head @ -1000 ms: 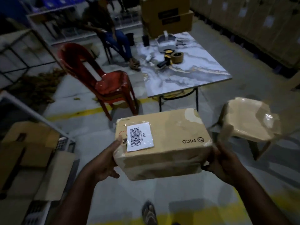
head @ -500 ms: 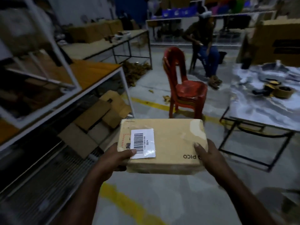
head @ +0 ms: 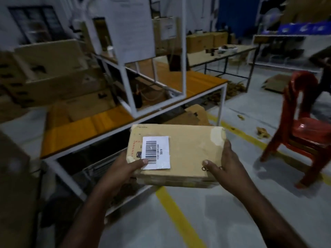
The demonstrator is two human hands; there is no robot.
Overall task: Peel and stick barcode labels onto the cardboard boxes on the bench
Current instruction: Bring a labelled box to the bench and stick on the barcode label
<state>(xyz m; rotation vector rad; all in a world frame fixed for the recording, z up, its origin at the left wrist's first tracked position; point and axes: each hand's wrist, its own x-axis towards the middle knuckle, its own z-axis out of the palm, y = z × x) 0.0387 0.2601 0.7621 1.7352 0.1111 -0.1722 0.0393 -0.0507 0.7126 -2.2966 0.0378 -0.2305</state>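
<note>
Box (head: 186,151) with barcode label (head: 156,152) gripped in our left hand (head: 125,169) and right hand (head: 225,169), above grey floor (head: 223,203), orange worktop (head: 75,133) beyond.

left hand (head: 125,169): we see it bare, no glove, ring or watch | right hand (head: 223,167): bare as well, short plain thumbnail | forearms: bare up to the near frame edge, no sleeve in our view

Both hands gripped a cardboard box (head: 188,151) (white barcode label (head: 155,152) stuck flat on top): left hand (head: 123,169) thumb on the label, right hand (head: 225,167) at the other end, beside the orange-topped counter (head: 75,133).
</note>
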